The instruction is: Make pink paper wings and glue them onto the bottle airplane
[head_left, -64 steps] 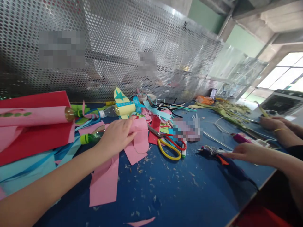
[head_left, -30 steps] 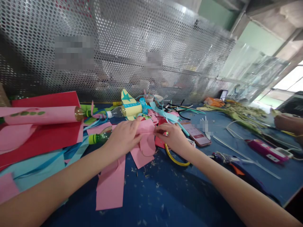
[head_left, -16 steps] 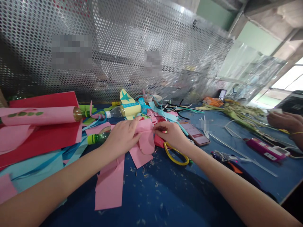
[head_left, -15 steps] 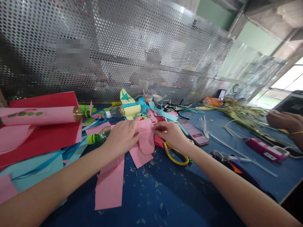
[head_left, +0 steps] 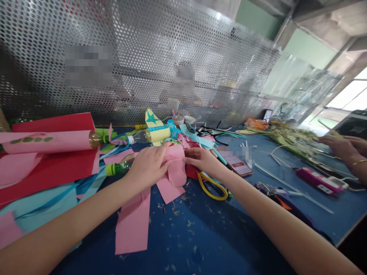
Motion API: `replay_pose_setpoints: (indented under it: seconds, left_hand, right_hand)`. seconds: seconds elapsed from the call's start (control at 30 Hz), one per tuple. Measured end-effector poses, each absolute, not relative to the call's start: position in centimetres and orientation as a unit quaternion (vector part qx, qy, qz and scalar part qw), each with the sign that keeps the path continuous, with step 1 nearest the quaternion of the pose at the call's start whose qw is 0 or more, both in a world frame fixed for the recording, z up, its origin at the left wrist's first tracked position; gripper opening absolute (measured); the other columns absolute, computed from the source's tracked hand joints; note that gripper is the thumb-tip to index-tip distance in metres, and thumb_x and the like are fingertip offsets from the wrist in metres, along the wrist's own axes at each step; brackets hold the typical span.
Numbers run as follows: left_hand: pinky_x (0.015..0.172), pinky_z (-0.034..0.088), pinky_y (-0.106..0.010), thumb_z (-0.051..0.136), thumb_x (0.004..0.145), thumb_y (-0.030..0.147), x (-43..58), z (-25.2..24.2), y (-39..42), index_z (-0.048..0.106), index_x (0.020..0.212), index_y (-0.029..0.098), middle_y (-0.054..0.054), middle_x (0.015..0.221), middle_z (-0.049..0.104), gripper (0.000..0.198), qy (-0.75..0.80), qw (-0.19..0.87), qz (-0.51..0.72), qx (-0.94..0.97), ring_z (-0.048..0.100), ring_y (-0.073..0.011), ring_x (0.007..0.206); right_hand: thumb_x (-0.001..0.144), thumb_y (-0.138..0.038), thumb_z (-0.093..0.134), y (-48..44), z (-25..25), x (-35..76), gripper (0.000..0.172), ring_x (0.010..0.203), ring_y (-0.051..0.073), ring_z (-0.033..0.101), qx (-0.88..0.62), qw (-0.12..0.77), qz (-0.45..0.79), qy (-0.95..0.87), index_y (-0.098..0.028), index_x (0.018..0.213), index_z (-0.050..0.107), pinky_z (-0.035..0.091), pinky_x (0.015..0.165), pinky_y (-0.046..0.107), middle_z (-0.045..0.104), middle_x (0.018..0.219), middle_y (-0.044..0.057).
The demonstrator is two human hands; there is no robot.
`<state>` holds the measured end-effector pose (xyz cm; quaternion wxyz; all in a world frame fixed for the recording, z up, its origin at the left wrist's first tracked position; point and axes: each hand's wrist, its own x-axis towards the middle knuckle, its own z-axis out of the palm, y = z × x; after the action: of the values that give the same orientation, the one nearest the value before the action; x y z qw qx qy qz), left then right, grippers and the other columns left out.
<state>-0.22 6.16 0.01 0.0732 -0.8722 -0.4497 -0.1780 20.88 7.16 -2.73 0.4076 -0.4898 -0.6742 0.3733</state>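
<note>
Three plastic bottles [head_left: 117, 167] are counted at left, one pair of scissors [head_left: 203, 187] and one phone [head_left: 235, 165] in the middle, one power strip [head_left: 315, 178] at right. Four hands are seen: left hand [head_left: 147, 164], right hand [head_left: 202, 160], and two co-worker's hands [head_left: 340, 147] far right

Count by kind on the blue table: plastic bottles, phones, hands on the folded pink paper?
Plastic bottles: 3
Phones: 1
Hands on pink paper: 2, left hand and right hand
Total: 6

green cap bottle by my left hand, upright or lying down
Lying down: the bottle rests on its side on the table, green cap pointing left, its other end under the pink paper the left hand grips.
</note>
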Motion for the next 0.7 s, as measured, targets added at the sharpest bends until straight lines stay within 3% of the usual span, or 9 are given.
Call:
replay_pose_setpoints:
  seconds: [0.13,0.37,0.7]
  left_hand:
    - [0.088,0.049,-0.044,0.054,0.089,0.029,-0.19,-0.05,6.14,0.043,0.134,0.009,-0.017,0.121,0.064,0.05,-0.45,0.082,-0.183,-0.871,0.061,-0.0311,0.108]
    - [0.085,0.049,-0.044,0.055,0.088,0.03,-0.13,0.05,6.04,0.045,0.133,0.011,-0.017,0.116,0.066,0.049,-0.467,0.081,-0.175,-0.863,0.063,-0.0316,0.103]
    - [0.09,0.047,-0.045,0.052,0.088,0.029,-0.25,-0.02,6.11,0.043,0.135,0.011,-0.017,0.119,0.065,0.051,-0.456,0.086,-0.174,-0.868,0.061,-0.0306,0.108]
  right_hand:
    - [0.073,-0.025,0.069,7.2,-2.97,20.84,0.012,0.08,0.017,0.07,-0.49,0.405,0.413,-0.652,-0.017,0.082,0.067,0.055,0.078,0.032,0.075,0.084,0.004]
    - [0.068,-0.03,0.073,7.34,-3.52,20.68,0.019,0.073,0.015,0.068,-0.492,0.432,0.419,-0.629,-0.016,0.077,0.064,0.054,0.075,0.03,0.073,0.078,0.002]
    - [0.071,-0.027,0.072,6.73,-2.81,20.68,0.019,0.084,0.018,0.069,-0.47,0.426,0.437,-0.638,-0.016,0.086,0.069,0.053,0.084,0.033,0.075,0.089,0.005]
